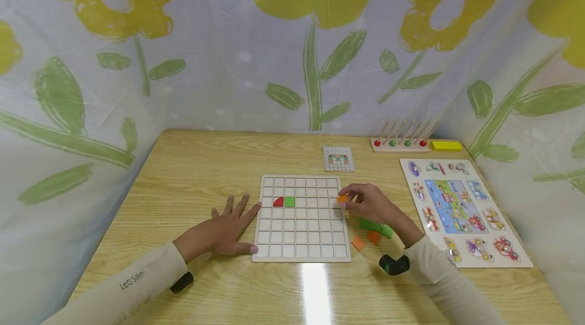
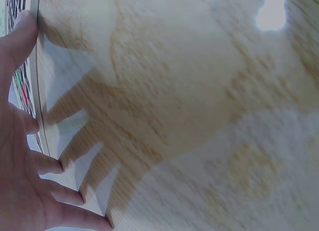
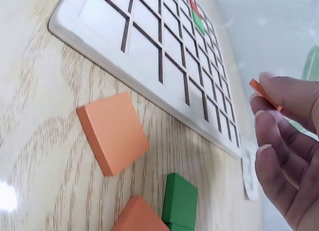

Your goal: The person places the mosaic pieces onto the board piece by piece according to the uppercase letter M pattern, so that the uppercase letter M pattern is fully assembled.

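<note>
A white grid board (image 1: 301, 237) lies on the wooden table, with a red quarter-circle tile (image 1: 279, 202) and a green square tile (image 1: 290, 201) side by side in its cells. My left hand (image 1: 230, 231) lies with fingers spread along the board's left edge; its thumb touches the rim. Over the board's right edge, my right hand (image 1: 371, 204) pinches an orange square tile (image 3: 265, 94) between thumb and fingertips. Below that hand rest loose orange tiles (image 3: 114, 133) and green blocks (image 3: 180, 201), close to the board's right side.
Behind the board lies a small pattern card (image 1: 338, 159). To the right is a vehicle puzzle board (image 1: 493, 264). A peg stand (image 1: 399, 148) with red and green beads and a yellow block (image 1: 446, 146) sit at the back right, before a flowered curtain (image 1: 219, 86).
</note>
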`<state>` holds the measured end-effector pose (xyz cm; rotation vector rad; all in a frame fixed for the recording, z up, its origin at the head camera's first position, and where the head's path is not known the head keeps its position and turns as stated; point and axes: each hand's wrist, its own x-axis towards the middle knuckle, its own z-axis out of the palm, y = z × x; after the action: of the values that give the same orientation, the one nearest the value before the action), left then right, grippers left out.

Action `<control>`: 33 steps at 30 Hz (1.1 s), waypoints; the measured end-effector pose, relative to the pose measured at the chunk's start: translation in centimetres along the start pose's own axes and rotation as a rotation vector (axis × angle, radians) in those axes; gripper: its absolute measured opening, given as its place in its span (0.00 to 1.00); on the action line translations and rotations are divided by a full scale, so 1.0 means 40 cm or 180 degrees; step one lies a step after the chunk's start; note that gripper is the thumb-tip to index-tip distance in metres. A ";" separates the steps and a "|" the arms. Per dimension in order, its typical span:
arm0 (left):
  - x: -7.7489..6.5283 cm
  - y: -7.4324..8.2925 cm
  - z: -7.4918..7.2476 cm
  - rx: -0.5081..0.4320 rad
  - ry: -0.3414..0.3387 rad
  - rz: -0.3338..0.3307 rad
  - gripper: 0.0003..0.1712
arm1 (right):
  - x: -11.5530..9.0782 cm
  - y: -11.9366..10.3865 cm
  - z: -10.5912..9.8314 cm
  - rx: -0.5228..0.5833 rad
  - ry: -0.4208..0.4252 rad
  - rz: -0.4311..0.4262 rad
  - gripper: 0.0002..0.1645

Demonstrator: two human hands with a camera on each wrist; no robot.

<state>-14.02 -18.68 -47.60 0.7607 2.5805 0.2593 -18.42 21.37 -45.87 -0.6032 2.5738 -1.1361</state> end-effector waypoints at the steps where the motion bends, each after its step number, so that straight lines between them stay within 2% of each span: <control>1: 0.000 0.001 0.000 0.0002 0.0002 0.0000 0.61 | 0.000 -0.001 0.002 0.0012 -0.0005 -0.0002 0.16; 15: -0.007 0.005 -0.005 -0.0023 0.0026 0.0006 0.60 | 0.010 -0.013 0.018 0.0093 -0.0081 -0.0110 0.16; 33: -0.005 -0.001 -0.006 0.0011 0.0003 0.0010 0.60 | 0.030 -0.036 0.043 0.0300 -0.0216 -0.0112 0.19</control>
<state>-14.00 -18.82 -47.32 0.7660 2.5815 0.2564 -18.39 18.83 -46.02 -0.6555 2.4467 -1.2192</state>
